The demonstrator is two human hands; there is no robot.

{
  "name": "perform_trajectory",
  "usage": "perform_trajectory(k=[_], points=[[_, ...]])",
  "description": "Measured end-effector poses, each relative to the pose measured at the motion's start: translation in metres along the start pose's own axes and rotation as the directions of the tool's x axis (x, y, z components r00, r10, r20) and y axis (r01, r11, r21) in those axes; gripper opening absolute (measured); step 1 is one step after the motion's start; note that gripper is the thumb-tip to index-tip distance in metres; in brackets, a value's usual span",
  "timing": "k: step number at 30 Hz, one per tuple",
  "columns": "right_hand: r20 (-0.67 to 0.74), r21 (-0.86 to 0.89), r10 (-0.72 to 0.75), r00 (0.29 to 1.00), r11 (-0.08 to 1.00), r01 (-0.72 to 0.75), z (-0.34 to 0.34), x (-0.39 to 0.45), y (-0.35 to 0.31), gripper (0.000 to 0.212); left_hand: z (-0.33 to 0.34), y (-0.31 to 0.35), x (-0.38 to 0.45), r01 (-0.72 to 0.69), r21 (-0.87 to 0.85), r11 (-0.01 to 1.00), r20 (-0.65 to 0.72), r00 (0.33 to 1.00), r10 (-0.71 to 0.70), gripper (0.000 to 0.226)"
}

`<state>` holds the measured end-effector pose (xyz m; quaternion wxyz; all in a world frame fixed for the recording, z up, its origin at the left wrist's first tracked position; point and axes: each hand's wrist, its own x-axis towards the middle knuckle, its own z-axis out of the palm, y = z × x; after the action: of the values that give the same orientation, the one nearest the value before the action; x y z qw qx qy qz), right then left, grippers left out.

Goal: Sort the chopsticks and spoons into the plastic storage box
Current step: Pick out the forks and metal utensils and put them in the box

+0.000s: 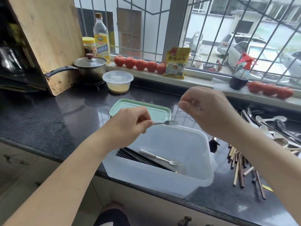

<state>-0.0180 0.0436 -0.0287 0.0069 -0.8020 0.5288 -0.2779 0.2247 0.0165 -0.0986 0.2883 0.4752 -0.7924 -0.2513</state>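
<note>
The translucent plastic storage box stands at the counter's front edge. Inside it lie dark chopsticks and a white-handled fork. My left hand pinches a small metal fork above the box's far rim, tines pointing right. My right hand hovers above the box's back right corner with fingers loosely curled, holding nothing that I can see. Wooden chopsticks lie in a heap right of the box. Behind them is a pile of spoons.
A green lid lies just behind the box. A round plastic container, a lidded pot and a leaning cutting board stand at the back left. Tomatoes, a yellow packet and a spray bottle line the windowsill.
</note>
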Motion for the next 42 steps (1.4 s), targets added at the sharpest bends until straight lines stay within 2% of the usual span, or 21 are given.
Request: perform_trajectory(k=[3,6,8,9,10,12,14,16,18,20,22,23,24,26,29,32,34,37,39,41,42], points=[[0.296,-0.124,-0.205,0.933,0.96,0.251,0.021,-0.007,0.0,0.023,0.001,0.002,-0.002,-0.034,-0.01,0.999,0.121,0.992,0.035,0.013],[0.435,-0.186,-0.2,0.878,0.934,0.305,0.037,-0.008,-0.006,0.017,-0.001,0.003,-0.002,-0.035,-0.049,0.998,0.146,0.988,0.041,0.015],[0.54,-0.144,-0.04,0.841,0.98,0.139,0.04,-0.004,-0.01,0.015,0.001,0.002,-0.002,-0.03,-0.015,0.999,0.151,0.988,0.032,0.014],[0.621,-0.103,0.071,0.781,0.995,-0.008,0.04,-0.001,-0.009,0.016,0.002,0.001,-0.001,-0.03,0.016,0.999,0.123,0.992,0.028,0.012],[0.704,-0.082,0.155,0.693,0.987,-0.137,0.042,0.001,-0.009,0.017,0.002,0.0,0.0,-0.027,0.042,0.999,0.077,0.997,0.023,0.01],[0.817,-0.135,0.263,0.513,0.952,-0.274,0.049,0.003,-0.006,0.018,0.003,0.0,0.001,-0.027,0.043,0.999,-0.012,1.0,0.028,0.011],[0.843,-0.233,0.335,0.421,0.933,-0.275,0.063,0.001,-0.006,0.015,0.002,0.0,0.001,-0.054,0.071,0.996,-0.065,0.996,0.059,0.013],[0.826,-0.305,0.354,0.438,0.935,-0.18,0.074,0.0,-0.005,0.007,0.002,0.0,0.0,-0.066,0.106,0.992,-0.088,0.993,0.075,0.013],[0.828,-0.335,0.366,0.425,0.931,-0.148,0.087,0.0,-0.005,0.013,0.002,-0.002,0.001,-0.059,0.105,0.993,-0.077,0.995,0.067,0.013],[0.842,-0.381,0.419,0.341,0.908,-0.176,0.098,0.002,-0.004,0.012,0.002,-0.003,0.002,-0.064,0.126,0.99,-0.063,0.995,0.072,0.014],[0.861,-0.424,0.464,0.208,0.881,-0.21,0.109,0.0,-0.003,0.024,0.002,-0.003,0.002,-0.068,0.138,0.988,-0.061,0.995,0.077,0.014],[0.865,-0.433,0.466,0.185,0.881,-0.193,0.111,-0.002,-0.001,0.026,0.002,-0.003,0.002,-0.069,0.136,0.988,-0.062,0.995,0.078,0.014],[0.863,-0.434,0.457,0.214,0.889,-0.147,0.114,-0.002,0.001,0.022,0.002,-0.003,0.003,-0.068,0.135,0.989,-0.063,0.995,0.077,0.014],[0.865,-0.437,0.403,0.298,0.898,0.054,0.113,-0.004,0.0,0.009,0.002,-0.004,0.003,-0.066,0.141,0.988,-0.062,0.995,0.076,0.014],[0.893,-0.45,0.373,0.253,0.772,0.449,0.114,-0.007,-0.01,0.019,0.003,-0.005,0.002,-0.065,0.149,0.987,-0.062,0.995,0.075,0.014],[0.913,-0.406,0.324,0.247,0.689,0.6,0.103,-0.003,-0.014,0.02,0.004,-0.005,0.003,-0.072,0.156,0.985,-0.06,0.995,0.082,0.014],[0.9,-0.404,0.263,0.347,0.801,0.442,0.083,0.001,-0.011,0.018,0.004,-0.006,0.004,-0.081,0.153,0.985,-0.066,0.994,0.092,0.014],[0.802,-0.283,0.204,0.561,0.957,0.057,0.047,0.001,-0.006,0.023,0.004,-0.006,0.003,-0.085,0.195,0.977,-0.158,0.981,0.117,0.014],[0.638,-0.136,0.199,0.744,0.98,-0.146,0.024,-0.008,-0.001,0.024,0.003,0.009,0.005,-0.105,0.291,0.951,-0.247,0.952,0.18,0.015],[0.383,0.045,0.188,0.904,0.974,-0.221,0.005,-0.025,0.006,0.019,0.005,0.043,0.005,-0.187,0.337,0.923,-0.273,0.918,0.286,0.016],[0.236,0.144,0.201,0.951,0.96,-0.239,-0.003,-0.038,0.009,0.017,0.012,0.066,0.003,-0.258,0.321,0.911,-0.267,0.898,0.349,0.016]])
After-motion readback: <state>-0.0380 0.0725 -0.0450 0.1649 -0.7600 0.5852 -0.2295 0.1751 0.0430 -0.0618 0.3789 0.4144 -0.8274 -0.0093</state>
